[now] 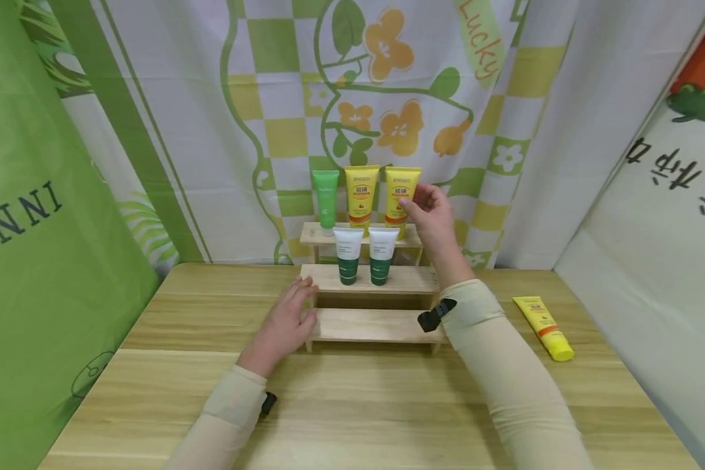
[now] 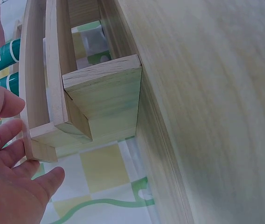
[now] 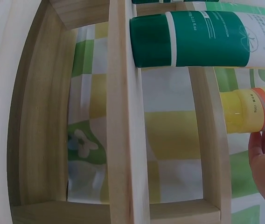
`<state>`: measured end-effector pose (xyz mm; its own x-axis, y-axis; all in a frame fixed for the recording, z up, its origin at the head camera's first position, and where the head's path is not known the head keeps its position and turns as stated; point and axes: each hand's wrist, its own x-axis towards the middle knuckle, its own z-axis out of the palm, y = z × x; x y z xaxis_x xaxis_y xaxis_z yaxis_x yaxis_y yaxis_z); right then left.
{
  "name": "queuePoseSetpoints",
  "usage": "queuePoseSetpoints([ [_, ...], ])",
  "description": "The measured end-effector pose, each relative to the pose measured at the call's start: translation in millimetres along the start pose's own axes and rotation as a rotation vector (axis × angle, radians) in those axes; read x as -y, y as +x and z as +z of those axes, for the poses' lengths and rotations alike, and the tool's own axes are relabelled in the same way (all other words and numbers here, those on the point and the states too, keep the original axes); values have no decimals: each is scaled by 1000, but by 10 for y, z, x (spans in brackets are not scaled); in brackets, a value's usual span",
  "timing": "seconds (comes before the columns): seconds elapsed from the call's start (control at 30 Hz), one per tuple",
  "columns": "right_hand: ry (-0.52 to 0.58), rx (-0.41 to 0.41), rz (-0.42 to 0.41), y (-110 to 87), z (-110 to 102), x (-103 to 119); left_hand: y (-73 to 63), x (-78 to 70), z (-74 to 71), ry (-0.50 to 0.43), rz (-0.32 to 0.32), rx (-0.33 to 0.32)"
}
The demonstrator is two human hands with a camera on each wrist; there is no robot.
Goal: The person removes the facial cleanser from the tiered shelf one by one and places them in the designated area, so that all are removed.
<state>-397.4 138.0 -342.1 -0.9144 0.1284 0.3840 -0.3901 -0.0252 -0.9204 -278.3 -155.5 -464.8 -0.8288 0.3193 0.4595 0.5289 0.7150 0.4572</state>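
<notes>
1. The right hand (image 1: 437,222), right of centre in the head view, holds the right yellow tube (image 1: 402,189); the thumb lies on its front, the other fingers reach behind it; the tube is upright, cap down, at the right end of the top tier.
2. The left hand (image 1: 282,320), left of centre, touches the left end of the wooden stand (image 1: 367,324) at the middle tier; its fingers are loosely spread, with no tube in them.
3. On the top tier, at the frame's centre, stand a green tube (image 1: 326,196) on the left and another yellow tube (image 1: 361,192) between it and the held one.
4. Two white-and-green tubes (image 1: 348,254) stand side by side, slightly apart, on the middle tier.
5. A loose yellow tube (image 1: 543,326) lies at the right of the frame on the wooden table (image 1: 352,411); a patterned curtain (image 1: 276,78) fills the upper middle.
</notes>
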Motion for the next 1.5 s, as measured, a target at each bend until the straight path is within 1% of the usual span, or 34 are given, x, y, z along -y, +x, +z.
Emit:
queuePoseSetpoints([
  [0.17, 22, -9, -14, 1, -4, 2, 9, -23, 1, 2, 1, 8],
  [0.33, 12, -15, -36, -3, -17, 1, 15, -40, -3, 5, 1, 17],
  [0.53, 3, -21, -44, -17, -34, 8, 17, -62, 0, 3, -1, 27],
  [0.7, 11, -25, -45, -27, -60, 7, 24, -78, 4, -3, -16, 42],
  [0.93, 27, -26, -30, -35, -86, 46, 28, -81, 3, -1, -2, 35],
  [1.03, 10, -36, -13, -45, -115, 79, 30, -82, -10, 1, -2, 37],
  [1.17, -17, -37, -19, -69, -170, 112, 30, -81, -30, 6, -13, 48],
  [1.37, 65, -49, -61, -100, -293, 138, 27, -77, -54, 3, -26, 60],
  [1.5, 126, -58, -64, -109, -389, 152, 13, -69, -69, 3, -32, 54],
])
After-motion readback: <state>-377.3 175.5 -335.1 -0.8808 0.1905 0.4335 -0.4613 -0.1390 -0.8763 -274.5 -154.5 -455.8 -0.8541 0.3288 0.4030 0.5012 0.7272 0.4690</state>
